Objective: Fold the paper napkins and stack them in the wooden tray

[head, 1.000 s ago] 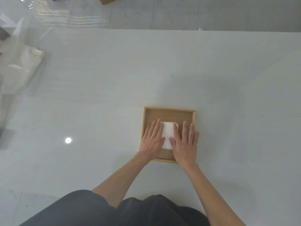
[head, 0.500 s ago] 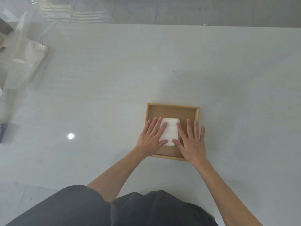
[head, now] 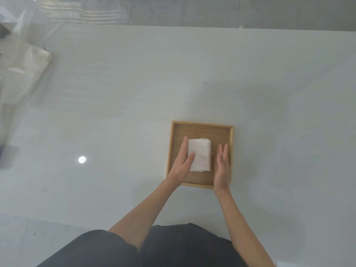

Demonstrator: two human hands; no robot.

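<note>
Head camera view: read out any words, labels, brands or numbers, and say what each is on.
No text can be read.
The wooden tray, the stack of folded napkins and the white table show no print.
The clear plastic bag at the left edge is too blurred to tell.

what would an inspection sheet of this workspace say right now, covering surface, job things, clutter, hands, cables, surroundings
surface: pale glossy table, one bright light reflection on it
job's things: wooden tray on the table; napkin stack, folded, lying inside it
clutter: clear plastic bag at the table's left edge
hands: left hand straight along the stack's left side, thumb on top; right hand open, edge-on, right of the stack with a gap
cables: nothing seen
surroundings: tiled floor beyond the table
</note>
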